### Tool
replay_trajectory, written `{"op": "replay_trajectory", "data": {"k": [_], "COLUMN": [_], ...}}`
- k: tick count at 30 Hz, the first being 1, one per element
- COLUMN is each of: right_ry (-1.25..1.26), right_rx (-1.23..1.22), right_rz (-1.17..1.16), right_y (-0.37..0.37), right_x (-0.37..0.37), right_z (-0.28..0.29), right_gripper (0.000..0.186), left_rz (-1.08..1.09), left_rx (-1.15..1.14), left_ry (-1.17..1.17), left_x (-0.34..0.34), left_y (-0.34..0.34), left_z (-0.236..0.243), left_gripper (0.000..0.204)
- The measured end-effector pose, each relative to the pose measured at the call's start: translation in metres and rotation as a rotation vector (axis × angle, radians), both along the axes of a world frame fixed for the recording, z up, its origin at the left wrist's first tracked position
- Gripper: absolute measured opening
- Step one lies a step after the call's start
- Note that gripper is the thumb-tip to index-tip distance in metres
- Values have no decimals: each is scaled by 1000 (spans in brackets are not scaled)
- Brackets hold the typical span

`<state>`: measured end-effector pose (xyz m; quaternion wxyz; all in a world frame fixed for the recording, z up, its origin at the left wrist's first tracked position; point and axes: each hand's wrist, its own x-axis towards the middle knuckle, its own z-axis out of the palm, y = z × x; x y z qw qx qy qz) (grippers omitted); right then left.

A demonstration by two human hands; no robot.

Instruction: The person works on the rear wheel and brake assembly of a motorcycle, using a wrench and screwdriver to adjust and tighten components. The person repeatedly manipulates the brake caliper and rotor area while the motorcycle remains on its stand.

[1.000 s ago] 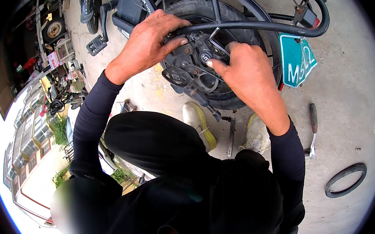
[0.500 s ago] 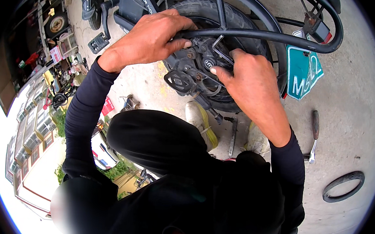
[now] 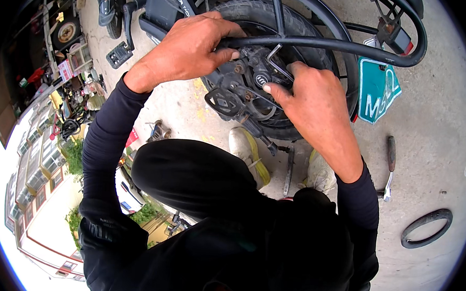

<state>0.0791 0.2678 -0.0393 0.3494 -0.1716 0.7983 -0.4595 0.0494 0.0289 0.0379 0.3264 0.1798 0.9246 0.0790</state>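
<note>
My right hand (image 3: pixel 318 100) is closed around the long arm of an L-shaped hex key (image 3: pixel 281 69), thumb and fingers pinching it. The key's short bent end points up beside the dark brake caliper (image 3: pixel 261 67) at the hub of a two-wheeler's rear wheel (image 3: pixel 314 33). Over the black frame tube (image 3: pixel 324 43) curl the fingers of my left hand (image 3: pixel 193 47), with their tips out of sight. Its thumb rests below the tube, near the caliper. A black footrest (image 3: pixel 224 102) hangs below the caliper.
A green number plate (image 3: pixel 376 90) hangs right of the wheel. On the concrete lie a dark-handled ratchet wrench (image 3: pixel 391 160) and a black rubber ring (image 3: pixel 427 229). My shoes (image 3: pixel 247 152) flank a metal stand leg (image 3: pixel 289 170). A pedal (image 3: pixel 119 55) sticks out at left.
The whole view has shifted slightly. Both hands keep their grips, and the hex key stays at about the same place and angle by the caliper.
</note>
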Motion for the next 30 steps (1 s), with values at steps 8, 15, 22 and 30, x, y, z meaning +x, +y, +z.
{"op": "replay_trajectory", "data": {"k": [8, 15, 22, 30], "right_ry": [14, 66, 244, 182], "right_rx": [-6, -22, -107, -163], "right_rz": [-5, -44, -137, -903], "right_y": [0, -4, 5, 146], "right_x": [0, 8, 15, 11], "right_z": [1, -4, -1, -1], "right_gripper": [34, 41, 35, 46], "left_rz": [4, 116, 138, 290], "left_rx": [-1, 46, 113, 137], "left_ry": [46, 89, 83, 115], "left_x": [1, 10, 4, 11], "left_y": [2, 10, 12, 6], "left_z": [1, 8, 11, 12], "left_gripper": [31, 32, 31, 33]}}
